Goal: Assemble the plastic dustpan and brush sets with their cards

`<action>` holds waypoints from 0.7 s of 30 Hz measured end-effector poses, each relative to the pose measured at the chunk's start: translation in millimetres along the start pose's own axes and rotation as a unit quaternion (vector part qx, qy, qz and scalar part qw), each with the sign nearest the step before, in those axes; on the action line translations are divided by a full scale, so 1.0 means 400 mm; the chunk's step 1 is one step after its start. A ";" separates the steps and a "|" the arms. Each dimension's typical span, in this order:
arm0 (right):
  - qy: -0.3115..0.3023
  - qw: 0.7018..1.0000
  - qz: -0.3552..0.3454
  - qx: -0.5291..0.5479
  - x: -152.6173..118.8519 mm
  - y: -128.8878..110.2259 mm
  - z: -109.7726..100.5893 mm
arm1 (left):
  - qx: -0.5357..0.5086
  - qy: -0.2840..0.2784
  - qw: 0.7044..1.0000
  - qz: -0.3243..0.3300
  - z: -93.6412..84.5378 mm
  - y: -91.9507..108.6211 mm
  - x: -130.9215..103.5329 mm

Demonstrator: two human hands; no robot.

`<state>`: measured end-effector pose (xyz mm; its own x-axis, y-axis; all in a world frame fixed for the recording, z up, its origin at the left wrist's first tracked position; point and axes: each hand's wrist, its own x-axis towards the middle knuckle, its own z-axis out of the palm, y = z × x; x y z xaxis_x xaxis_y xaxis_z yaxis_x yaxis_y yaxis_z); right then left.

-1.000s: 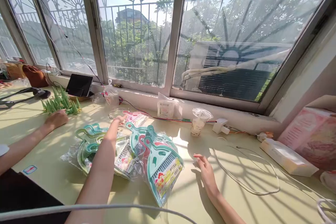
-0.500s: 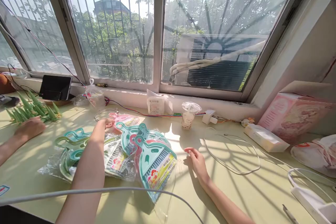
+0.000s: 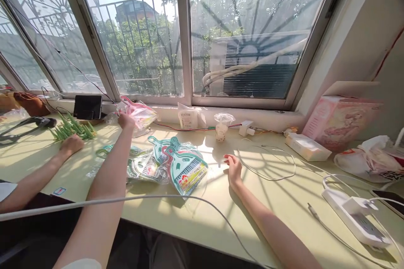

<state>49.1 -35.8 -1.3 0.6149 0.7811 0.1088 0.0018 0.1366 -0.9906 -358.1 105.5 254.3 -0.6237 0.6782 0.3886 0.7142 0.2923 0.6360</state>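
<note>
My left hand [image 3: 126, 122] is closed on a pink dustpan-and-brush set [image 3: 141, 117] in clear wrapping, held up near the window sill at the back. My right hand [image 3: 234, 167] rests on the table with loosely bent fingers and holds nothing. Between my arms lies a teal dustpan-and-brush set [image 3: 186, 173] with a printed label, on top of other sets. To its left, more wrapped sets [image 3: 147, 166] in pale green lie in a pile, partly hidden behind my left forearm.
A co-worker's hand [image 3: 72, 145] lies by a green spiky bundle [image 3: 72, 129] at left. A lidded cup [image 3: 221, 128] stands beyond my right hand. Cables [image 3: 268, 176], a power strip [image 3: 355, 218] and a pink box [image 3: 342, 124] occupy the right. A grey cable [image 3: 151, 196] crosses the foreground.
My left hand has lifted the pink set off the far side of the pile, back toward the sill. The view has shifted; my right hand stays on the table.
</note>
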 end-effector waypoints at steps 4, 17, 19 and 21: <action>0.001 0.997 -0.052 -0.053 -0.014 -0.024 -0.020 | -0.063 0.030 0.997 0.035 -0.027 0.093 -0.062; -0.158 0.734 -0.440 -0.492 -0.008 -0.062 -0.242 | -0.450 -0.310 0.836 0.051 0.343 0.254 -0.934; -0.139 0.723 -0.447 -0.508 0.017 -0.053 -0.246 | -0.458 -0.303 0.835 0.040 0.381 0.245 -0.961; -0.160 0.711 -0.447 -0.518 0.037 -0.050 -0.240 | -0.464 -0.287 0.837 0.036 0.414 0.227 -0.957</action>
<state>133.8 -85.4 12.1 -0.2081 0.7853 0.5831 0.9616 0.2732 -0.0248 -2.0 -15.9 53.0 -0.1438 0.9620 0.2322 0.0233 -0.2313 0.9726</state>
